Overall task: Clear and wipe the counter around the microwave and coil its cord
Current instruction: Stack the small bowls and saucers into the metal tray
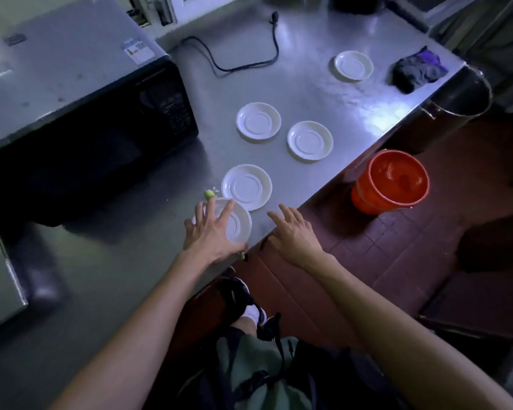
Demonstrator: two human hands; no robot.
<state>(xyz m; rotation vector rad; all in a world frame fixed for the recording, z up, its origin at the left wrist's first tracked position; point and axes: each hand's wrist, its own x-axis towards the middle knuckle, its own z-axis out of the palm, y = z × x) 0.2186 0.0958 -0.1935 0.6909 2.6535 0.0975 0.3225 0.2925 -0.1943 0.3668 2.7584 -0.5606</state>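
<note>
A black microwave (80,113) stands at the left of the steel counter (308,93). Its black cord (243,65) lies loose behind it, plug (274,16) unplugged at the back. Several white saucers lie on the counter. My left hand (212,233) lies on the nearest saucer (239,224) with straight, spread fingers, by the counter's front edge. A second saucer (246,186) lies just beyond, overlapped by the nearest one. My right hand (293,232) hovers open at the counter's edge, holding nothing. A dark cloth (416,71) lies bunched at the far right.
Small green scraps (209,194) lie beside the nearest saucers. Other saucers sit at mid counter (258,120), (310,139) and far right (353,65). An orange bucket (391,182) stands on the tiled floor below the edge; a metal pail (459,93) is at the counter's corner.
</note>
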